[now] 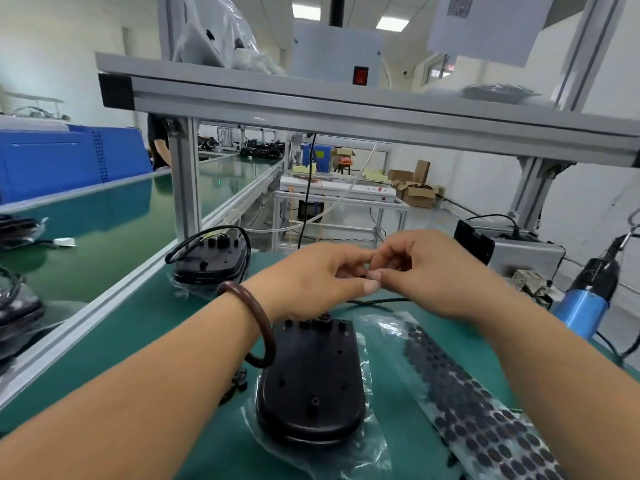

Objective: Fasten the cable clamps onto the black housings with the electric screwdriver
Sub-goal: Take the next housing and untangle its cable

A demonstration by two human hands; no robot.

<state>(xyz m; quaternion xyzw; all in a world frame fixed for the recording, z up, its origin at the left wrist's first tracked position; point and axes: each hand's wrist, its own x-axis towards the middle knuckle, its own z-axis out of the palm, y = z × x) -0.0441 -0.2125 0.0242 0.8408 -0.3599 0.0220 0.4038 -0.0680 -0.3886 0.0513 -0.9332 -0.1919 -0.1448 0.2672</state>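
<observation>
A black housing [311, 382] lies on a clear plastic bag on the green bench, just below my hands. My left hand [311, 278] and my right hand [429, 271] meet above its far end, fingertips pinched together on something small and dark that is mostly hidden between them. A second black housing [207, 261] with a coiled black cable sits further back on the left. The electric screwdriver [588, 292], black with a blue grip, hangs at the right edge, away from both hands.
A sheet of several round dark pads [478, 407] lies to the right of the housing. An aluminium frame post [185, 181] stands behind the bench, with a shelf overhead. A green conveyor [104, 230] runs along the left. A grey box [519, 251] sits at the back right.
</observation>
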